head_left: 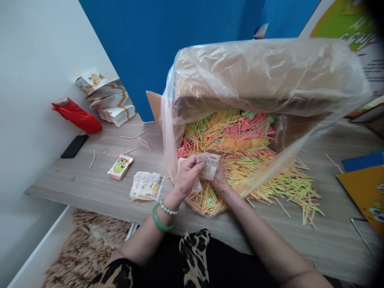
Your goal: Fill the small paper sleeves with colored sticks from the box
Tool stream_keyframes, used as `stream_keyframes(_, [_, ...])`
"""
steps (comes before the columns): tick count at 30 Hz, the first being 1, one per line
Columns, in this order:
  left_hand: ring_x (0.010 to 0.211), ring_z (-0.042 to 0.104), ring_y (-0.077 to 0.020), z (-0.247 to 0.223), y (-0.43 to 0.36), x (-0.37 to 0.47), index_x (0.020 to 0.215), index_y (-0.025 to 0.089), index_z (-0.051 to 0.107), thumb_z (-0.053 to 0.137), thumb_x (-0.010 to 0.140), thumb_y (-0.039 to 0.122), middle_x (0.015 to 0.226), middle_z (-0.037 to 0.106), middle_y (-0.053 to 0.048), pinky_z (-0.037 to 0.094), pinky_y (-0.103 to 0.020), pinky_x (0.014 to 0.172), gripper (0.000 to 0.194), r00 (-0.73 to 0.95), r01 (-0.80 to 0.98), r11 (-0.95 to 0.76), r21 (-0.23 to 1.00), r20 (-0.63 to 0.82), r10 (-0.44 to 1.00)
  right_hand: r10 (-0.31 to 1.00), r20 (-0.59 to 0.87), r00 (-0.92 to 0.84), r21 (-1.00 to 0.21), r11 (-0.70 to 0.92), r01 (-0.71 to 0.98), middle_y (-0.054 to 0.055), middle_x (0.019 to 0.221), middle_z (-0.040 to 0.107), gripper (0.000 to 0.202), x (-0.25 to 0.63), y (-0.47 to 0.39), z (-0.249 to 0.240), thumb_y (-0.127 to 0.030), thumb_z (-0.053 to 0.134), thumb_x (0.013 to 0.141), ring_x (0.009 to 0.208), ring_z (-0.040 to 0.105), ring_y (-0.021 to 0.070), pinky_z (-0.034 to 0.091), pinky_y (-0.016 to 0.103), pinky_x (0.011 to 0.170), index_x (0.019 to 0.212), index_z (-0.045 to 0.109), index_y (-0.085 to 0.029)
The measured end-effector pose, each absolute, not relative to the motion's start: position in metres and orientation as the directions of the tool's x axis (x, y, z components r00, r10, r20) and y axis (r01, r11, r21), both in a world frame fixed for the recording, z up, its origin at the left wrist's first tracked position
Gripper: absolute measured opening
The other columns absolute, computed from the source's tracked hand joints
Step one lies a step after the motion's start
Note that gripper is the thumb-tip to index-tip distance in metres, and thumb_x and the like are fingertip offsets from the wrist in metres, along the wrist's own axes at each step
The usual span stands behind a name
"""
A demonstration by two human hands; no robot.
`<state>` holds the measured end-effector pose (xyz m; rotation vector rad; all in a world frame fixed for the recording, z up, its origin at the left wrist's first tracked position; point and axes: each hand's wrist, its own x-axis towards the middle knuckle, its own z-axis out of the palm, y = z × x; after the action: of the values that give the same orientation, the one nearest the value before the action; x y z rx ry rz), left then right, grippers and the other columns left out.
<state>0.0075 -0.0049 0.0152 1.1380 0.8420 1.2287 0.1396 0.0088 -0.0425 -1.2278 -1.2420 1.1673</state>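
Just in front of the box opening, my left hand is closed, pinching a small printed clear packet by its left side. My right hand is at the packet's right edge, its fingers partly hidden behind it. Under my left hand shows part of another packet. Thin pastel sticks in yellow, pink, orange and green fill the tipped cardboard box and spill onto the table. Left of my hands, several filled packets lie overlapped, beside a stack of printed cards or flat packs.
The box's plastic liner hangs over its edges. Loose sticks, a black phone-like object, a red wrapped bundle and stacked printed packaging lie at left. An orange printed board is at right on the wooden table.
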Motion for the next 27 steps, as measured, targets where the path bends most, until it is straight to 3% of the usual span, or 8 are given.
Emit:
stream_keyframes(3, [0.083,0.064,-0.0178,0.027,-0.002,-0.007,0.087,0.020,0.069,0.078,0.075,0.038,0.089,0.072,-0.002,0.051,-0.031,0.082,0.023,0.049,-0.415,-0.013,0.910,0.036,0.998,0.992,0.001,0.125,-0.979,0.027,-0.203,-0.004,0.071,0.060,0.021,0.144,0.014,-0.029,-0.043,0.065,0.082,0.066,0.058,0.0149,0.054,0.030,0.069,0.086,0.056,-0.024])
stream_keyframes(7, [0.078,0.061,-0.0166,0.033,-0.008,-0.021,0.087,0.020,0.070,0.076,0.078,0.036,0.085,0.069,-0.002,0.048,-0.029,0.077,0.019,0.121,-0.393,0.057,0.918,-0.010,0.993,0.988,-0.140,0.060,-0.868,-0.094,-0.487,-0.008,0.062,0.050,0.027,0.155,0.019,-0.008,-0.035,0.075,0.071,0.055,0.049,0.0105,0.048,0.024,0.056,0.076,0.051,-0.023])
stream_keyframes(10, [0.077,0.056,-0.0160,0.029,-0.018,-0.018,0.071,0.018,0.067,0.072,0.077,0.026,0.079,0.064,-0.002,0.044,-0.028,0.076,0.011,0.279,-0.204,0.064,0.977,-0.005,0.960,0.975,-0.221,-0.008,-0.834,-0.193,-0.518,-0.007,0.063,0.053,0.026,0.157,0.014,0.005,-0.032,0.075,0.071,0.056,0.053,0.0101,0.048,0.023,0.055,0.078,0.052,-0.022])
stream_keyframes(13, [0.074,0.050,-0.0162,0.025,-0.024,-0.008,0.058,0.019,0.055,0.068,0.075,0.020,0.071,0.054,0.000,0.040,-0.028,0.073,0.021,0.447,-0.054,-0.003,0.999,0.027,0.894,0.969,-0.242,-0.047,-0.810,-0.229,-0.540,-0.008,0.064,0.054,0.030,0.151,0.007,0.015,-0.033,0.076,0.072,0.056,0.056,0.0107,0.049,0.024,0.055,0.083,0.050,-0.024])
stream_keyframes(19, [0.064,0.039,-0.0147,0.020,-0.027,0.009,0.058,0.020,0.044,0.059,0.078,0.014,0.062,0.044,0.003,0.029,-0.028,0.063,0.025,0.435,0.142,-0.141,0.980,0.067,0.898,0.989,-0.150,-0.006,-0.856,-0.133,-0.500,-0.008,0.063,0.055,0.030,0.138,0.006,0.025,-0.035,0.077,0.074,0.057,0.056,0.0104,0.047,0.023,0.056,0.081,0.051,-0.023])
stream_keyframes(22, [0.063,0.036,-0.0138,0.015,-0.030,0.014,0.058,0.020,0.041,0.059,0.080,0.018,0.061,0.041,0.004,0.028,-0.028,0.062,0.028,0.397,0.068,-0.136,0.988,0.099,0.912,0.997,-0.079,0.016,-0.859,-0.059,-0.509,-0.008,0.060,0.054,0.029,0.134,0.007,0.026,-0.032,0.079,0.072,0.056,0.054,0.0096,0.047,0.023,0.057,0.078,0.052,-0.023])
stream_keyframes(27, [0.068,0.040,-0.0137,0.006,-0.032,0.023,0.067,0.019,0.051,0.059,0.084,0.027,0.068,0.046,0.003,0.034,-0.027,0.066,0.021,0.199,-0.160,-0.064,0.985,0.096,0.975,0.999,0.017,0.034,-0.806,0.033,-0.591,-0.007,0.061,0.057,0.029,0.125,-0.005,0.030,-0.031,0.080,0.073,0.059,0.056,0.0120,0.048,0.027,0.060,0.080,0.053,-0.024])
